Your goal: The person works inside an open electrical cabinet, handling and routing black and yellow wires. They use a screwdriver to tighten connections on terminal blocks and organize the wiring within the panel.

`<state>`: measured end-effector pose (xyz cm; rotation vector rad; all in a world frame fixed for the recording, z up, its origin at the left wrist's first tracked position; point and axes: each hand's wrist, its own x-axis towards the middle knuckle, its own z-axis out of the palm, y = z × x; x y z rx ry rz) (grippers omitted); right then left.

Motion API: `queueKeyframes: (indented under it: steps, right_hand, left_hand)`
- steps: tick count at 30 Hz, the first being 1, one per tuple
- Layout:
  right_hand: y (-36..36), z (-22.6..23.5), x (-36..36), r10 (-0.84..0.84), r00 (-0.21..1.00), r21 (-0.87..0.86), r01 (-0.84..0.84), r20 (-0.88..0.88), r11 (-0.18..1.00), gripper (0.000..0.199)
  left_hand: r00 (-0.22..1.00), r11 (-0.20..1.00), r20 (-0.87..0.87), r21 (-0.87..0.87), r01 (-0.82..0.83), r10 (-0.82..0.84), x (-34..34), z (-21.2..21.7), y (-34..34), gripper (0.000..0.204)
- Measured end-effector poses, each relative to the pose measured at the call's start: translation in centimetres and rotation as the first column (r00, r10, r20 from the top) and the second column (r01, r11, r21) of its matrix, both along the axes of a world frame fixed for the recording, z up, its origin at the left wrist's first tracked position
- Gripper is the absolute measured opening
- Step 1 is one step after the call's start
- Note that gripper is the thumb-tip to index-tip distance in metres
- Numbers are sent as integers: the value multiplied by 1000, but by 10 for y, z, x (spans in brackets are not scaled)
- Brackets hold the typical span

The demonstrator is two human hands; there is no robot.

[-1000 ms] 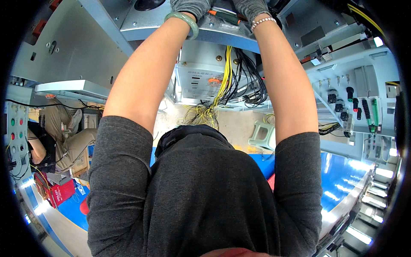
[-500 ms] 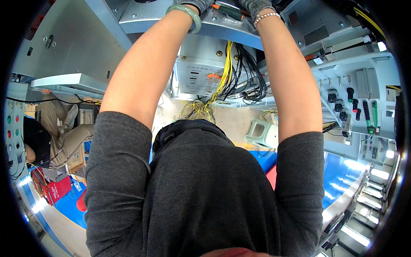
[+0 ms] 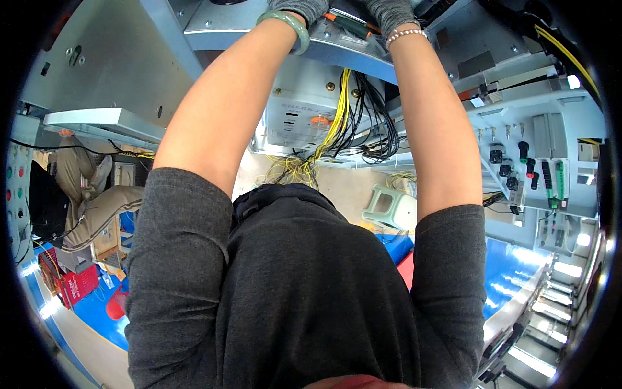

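Far left, we note co-worker's khaki trousers (image 3: pixel 107 211) and red box (image 3: pixel 79 285). Left hand (image 3: pixel 299 8), grey-gloved, green bangle (image 3: pixel 300 34) at wrist, is at metal ledge (image 3: pixel 223 19); frame edge cuts off fingers, so we cannot tell if open or closed. Yellow cables (image 3: pixel 341 111) hang below. Tool with orange-and-dark-green handle (image 3: pixel 352 26) lies on ledge between hands. Right hand (image 3: pixel 390 11), gloved, beaded bracelet (image 3: pixel 405 35): fingers likewise hidden, state undetermined. We see pale green stool (image 3: pixel 400 211) below; far right, black, red and green connectors (image 3: pixel 523 152).
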<state>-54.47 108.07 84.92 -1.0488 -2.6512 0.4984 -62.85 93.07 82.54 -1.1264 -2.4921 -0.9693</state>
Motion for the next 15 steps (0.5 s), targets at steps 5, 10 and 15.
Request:
queueKeyframes:
  steps: [5, 10, 15]
  right_hand:
    - [-3, -3, -3, -56, 995, -93, 49, -79, 994, 55]
    - [5, -7, -7, -69, 998, -88, 68, -4, 994, 49]
    - [44, -31, -6, -49, 999, 77, 49, -3, 996, 49]
  left_hand:
    - [998, 999, 52, -17, -28, 29, 1, 1, 1, 41]
    - [998, 999, 43, 14, -43, 42, 1, 2, -1, 42]
    - [997, 998, 75, -55, -2, 6, 4, 6, 8, 43]
